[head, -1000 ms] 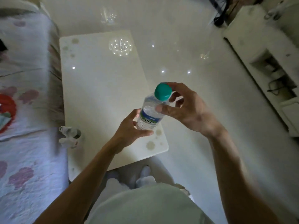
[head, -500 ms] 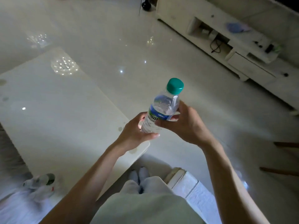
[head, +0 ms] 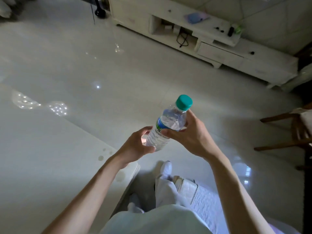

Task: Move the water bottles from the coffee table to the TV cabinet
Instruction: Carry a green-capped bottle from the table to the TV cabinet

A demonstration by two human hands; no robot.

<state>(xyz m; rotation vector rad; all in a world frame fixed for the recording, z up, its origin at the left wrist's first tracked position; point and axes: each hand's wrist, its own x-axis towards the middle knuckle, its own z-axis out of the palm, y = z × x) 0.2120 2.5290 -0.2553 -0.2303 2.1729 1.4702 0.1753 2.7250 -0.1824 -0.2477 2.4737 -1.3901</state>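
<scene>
I see the left hand gripping the water bottle low, the right hand gripping higher; glossy floor lies between table and TV cabinet, wooden chair at right.

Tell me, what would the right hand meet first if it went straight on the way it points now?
The bottle, which the right hand grips. Past it, the line seems to run over open floor, though depth is hard to judge.

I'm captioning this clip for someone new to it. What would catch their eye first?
The clear water bottle with its teal cap, held tilted mid-frame: the left hand grips its base, the right hand its middle. Beyond the glossy floor, the white TV cabinet runs along the upper right.
</scene>
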